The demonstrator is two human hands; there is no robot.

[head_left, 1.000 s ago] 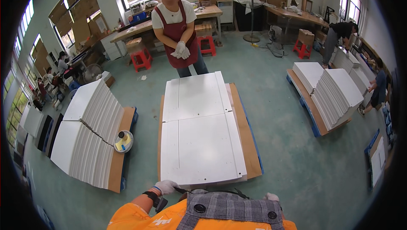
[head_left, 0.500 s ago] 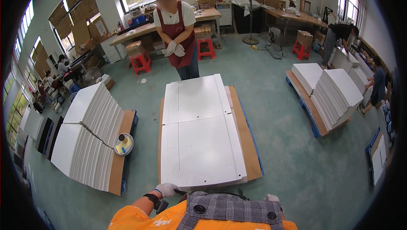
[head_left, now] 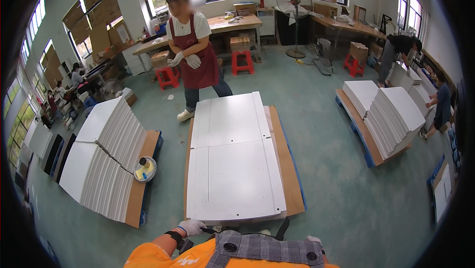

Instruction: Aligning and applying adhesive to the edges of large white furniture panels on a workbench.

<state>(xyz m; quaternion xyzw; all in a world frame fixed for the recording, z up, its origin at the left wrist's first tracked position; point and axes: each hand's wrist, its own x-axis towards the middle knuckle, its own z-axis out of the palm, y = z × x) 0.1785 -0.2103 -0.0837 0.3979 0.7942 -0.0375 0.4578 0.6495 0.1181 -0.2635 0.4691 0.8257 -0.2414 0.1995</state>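
My left hand [head_left: 192, 227], in a white glove, is at the near left corner of the white panels [head_left: 237, 179]. Its curled fingers meet the end of a black strap [head_left: 212, 230] at the front of my checked apron [head_left: 267, 246]. Only a small gloved part of my right hand [head_left: 313, 239] shows past the apron's right side; its fingers are hidden. Two white panels lie end to end in front of me, with grooves and small holes, over brown board [head_left: 292, 189]. Beyond them a co-worker in a dark red apron [head_left: 198, 70] stands with gloved hands crossed at the wrists.
Stacks of white panels [head_left: 94, 169] stand on a pallet to the left, with a round tub [head_left: 145, 170] holding a bottle beside them. Another panel stack [head_left: 391, 114] is on the right. Red stools [head_left: 242, 64], workbenches [head_left: 217, 23] and a standing fan [head_left: 295, 25] line the back.
The co-worker in the dark red apron has moved left, feet now apart. My view has shifted slightly. The black strap's right end now sticks up above my apron.
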